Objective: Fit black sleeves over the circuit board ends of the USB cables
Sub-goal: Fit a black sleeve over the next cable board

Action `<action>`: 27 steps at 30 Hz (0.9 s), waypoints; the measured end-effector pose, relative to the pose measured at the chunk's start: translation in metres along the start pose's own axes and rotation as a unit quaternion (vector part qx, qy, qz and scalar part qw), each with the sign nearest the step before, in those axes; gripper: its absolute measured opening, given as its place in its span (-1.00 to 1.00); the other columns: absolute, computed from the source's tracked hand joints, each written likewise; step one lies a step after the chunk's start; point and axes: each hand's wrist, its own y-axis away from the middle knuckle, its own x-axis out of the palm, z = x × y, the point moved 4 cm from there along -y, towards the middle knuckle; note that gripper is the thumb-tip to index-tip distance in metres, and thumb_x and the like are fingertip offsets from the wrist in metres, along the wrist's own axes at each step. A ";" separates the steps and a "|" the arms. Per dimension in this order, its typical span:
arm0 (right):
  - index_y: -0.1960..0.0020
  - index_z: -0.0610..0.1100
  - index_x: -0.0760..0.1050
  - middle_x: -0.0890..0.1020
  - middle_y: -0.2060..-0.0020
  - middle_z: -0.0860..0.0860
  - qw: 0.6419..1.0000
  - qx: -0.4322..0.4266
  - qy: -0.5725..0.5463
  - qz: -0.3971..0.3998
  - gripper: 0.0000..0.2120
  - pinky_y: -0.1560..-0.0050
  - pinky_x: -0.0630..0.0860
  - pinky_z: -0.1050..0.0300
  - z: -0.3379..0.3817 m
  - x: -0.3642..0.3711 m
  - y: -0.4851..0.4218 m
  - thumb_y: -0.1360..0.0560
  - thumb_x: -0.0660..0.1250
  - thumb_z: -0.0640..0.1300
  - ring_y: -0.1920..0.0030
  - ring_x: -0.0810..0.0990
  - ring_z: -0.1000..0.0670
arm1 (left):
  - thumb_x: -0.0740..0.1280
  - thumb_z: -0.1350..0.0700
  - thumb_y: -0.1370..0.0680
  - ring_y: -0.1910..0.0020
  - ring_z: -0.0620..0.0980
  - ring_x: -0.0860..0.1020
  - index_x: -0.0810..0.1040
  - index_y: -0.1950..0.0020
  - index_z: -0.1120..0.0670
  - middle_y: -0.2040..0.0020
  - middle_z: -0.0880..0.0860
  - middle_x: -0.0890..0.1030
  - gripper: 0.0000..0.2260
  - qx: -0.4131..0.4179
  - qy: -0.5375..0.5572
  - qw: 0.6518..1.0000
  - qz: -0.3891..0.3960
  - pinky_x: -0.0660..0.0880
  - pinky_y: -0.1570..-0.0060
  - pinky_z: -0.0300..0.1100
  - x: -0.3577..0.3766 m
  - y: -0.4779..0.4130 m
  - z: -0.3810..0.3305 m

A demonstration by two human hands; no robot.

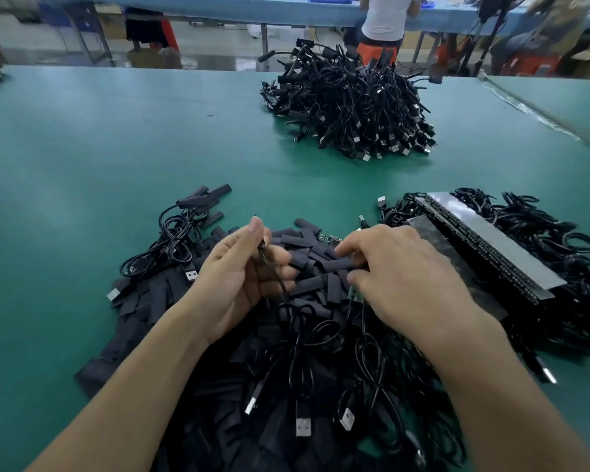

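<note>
Between the hands, a sleeve [338, 264] is pinched at the fingertips of the right hand [402, 267]. A green board [356, 296] shows just beneath that hand, bare; whether it is also gripped cannot be told. The left hand [239, 281], fingers curled, holds a cable [268, 264] between thumb and forefinger, its lead trailing toward the viewer. Sleeve and board are apart, so the fit is judged not yet begun for this piece.

Under both hands lies a heap [307, 233] of loose sleeves, with a second board [327, 238] bare on top and unsleeved cables strewn over its near side. Left of the heap, a few sleeved cables [191, 201] — done. Far across the table [82, 148], a large pile [348, 107] appears finished as well. At right, coiled cables [542, 233] massed under a strip of boards [491, 233] wait their turn — much work is left.
</note>
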 end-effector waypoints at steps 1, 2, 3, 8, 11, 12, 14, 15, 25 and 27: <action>-0.17 0.14 0.57 0.61 -0.06 0.06 0.999 -0.017 0.023 -0.020 -0.73 -0.07 0.50 0.01 0.006 -0.002 0.002 -0.52 0.34 -0.13 -0.13 0.53 -0.08 | 0.26 -0.09 -0.50 0.52 -0.07 0.50 0.44 0.23 0.06 0.45 0.00 0.51 -0.76 0.002 0.006 1.000 -0.009 0.51 0.48 -0.23 -0.002 0.000 -0.001; -0.16 0.11 0.59 0.60 -0.07 0.04 0.998 -0.041 0.026 -0.043 -0.73 -0.10 0.49 0.01 0.012 -0.003 0.003 -0.53 0.33 -0.15 -0.14 0.52 -0.09 | 0.26 -0.09 -0.50 0.57 -0.10 0.44 0.43 0.22 0.06 0.50 -0.03 0.45 -0.77 0.007 0.014 1.000 -0.012 0.45 0.53 -0.27 -0.003 0.000 -0.001; -0.16 0.09 0.59 0.59 -0.07 0.02 0.997 -0.057 0.012 -0.055 -0.76 -0.12 0.47 0.00 0.016 -0.003 0.003 -0.55 0.31 -0.13 -0.14 0.51 -0.10 | 0.26 -0.08 -0.51 0.60 -0.13 0.37 0.43 0.21 0.06 0.53 -0.05 0.38 -0.77 0.013 0.023 1.000 -0.010 0.39 0.56 -0.30 -0.005 0.000 -0.002; -0.20 0.04 0.55 0.54 -0.10 -0.01 0.995 -0.059 0.068 0.050 -0.67 -0.19 0.37 -0.04 0.025 0.033 -0.003 -0.57 0.24 0.20 -0.18 0.47 -0.12 | 0.29 -0.05 -0.51 0.59 -0.19 0.20 0.61 0.16 0.10 0.48 -0.06 0.19 -0.76 0.040 0.031 0.998 -0.029 0.22 0.64 -0.37 -0.007 -0.001 -0.005; -0.17 0.07 0.59 0.54 -0.07 0.01 0.997 -0.053 0.028 0.041 -0.72 -0.20 0.38 -0.03 0.019 0.038 -0.007 -0.54 0.31 0.17 -0.17 0.46 -0.10 | 0.32 -0.02 -0.49 0.51 -0.18 0.14 0.71 0.04 0.08 0.39 -0.02 0.10 -0.76 0.060 -0.017 0.997 -0.054 0.15 0.62 -0.39 -0.006 -0.002 -0.006; -0.11 0.08 0.61 0.55 -0.03 0.01 0.998 -0.055 -0.002 0.027 -0.78 -0.20 0.41 -0.03 0.017 0.037 -0.008 -0.53 0.35 0.13 -0.14 0.48 -0.10 | 0.33 0.00 -0.49 0.50 -0.18 0.14 0.70 -0.01 0.09 0.41 -0.04 0.13 -0.76 0.066 -0.036 0.995 -0.063 0.15 0.61 -0.39 -0.006 -0.002 -0.006; 0.01 0.05 0.64 0.58 0.06 0.03 0.996 -0.056 -0.066 -0.010 -0.89 -0.15 0.46 -0.03 0.013 0.035 -0.011 -0.51 0.40 0.03 -0.05 0.54 -0.07 | 0.34 0.07 -0.53 0.50 -0.18 0.15 0.67 -0.06 0.09 0.47 -0.10 0.21 -0.81 0.072 -0.068 0.992 -0.078 0.16 0.60 -0.39 -0.007 -0.004 -0.005; 0.05 0.04 0.64 0.61 0.10 0.05 0.992 -0.053 -0.110 -0.031 -0.93 -0.10 0.49 -0.01 0.011 0.034 -0.012 -0.50 0.41 -0.01 0.00 0.57 -0.05 | 0.33 0.13 -0.57 0.51 -0.19 0.17 0.68 -0.03 0.07 0.48 -0.11 0.24 -0.86 0.074 -0.080 0.991 -0.080 0.17 0.60 -0.39 -0.007 -0.005 -0.004; 0.03 0.02 0.63 0.65 0.31 -0.08 0.879 -0.030 -0.475 -0.010 -0.75 0.31 0.52 0.18 0.004 0.034 -0.018 -0.50 0.38 -0.33 0.39 0.59 0.02 | 0.26 0.20 -0.64 0.43 -0.10 0.58 0.55 -0.01 0.08 0.38 -0.03 0.58 -0.91 0.085 -0.188 0.975 -0.076 0.26 0.65 -0.35 -0.005 -0.003 0.003; 0.02 0.01 0.62 0.65 0.31 -0.08 0.872 -0.038 -0.488 0.005 -0.74 0.28 0.51 0.20 0.006 0.036 -0.018 -0.50 0.37 -0.34 0.37 0.57 0.05 | 0.27 0.18 -0.64 0.41 -0.09 0.62 0.54 -0.01 0.09 0.31 0.00 0.65 -0.93 0.079 -0.184 0.978 -0.067 0.27 0.66 -0.36 -0.004 -0.002 0.003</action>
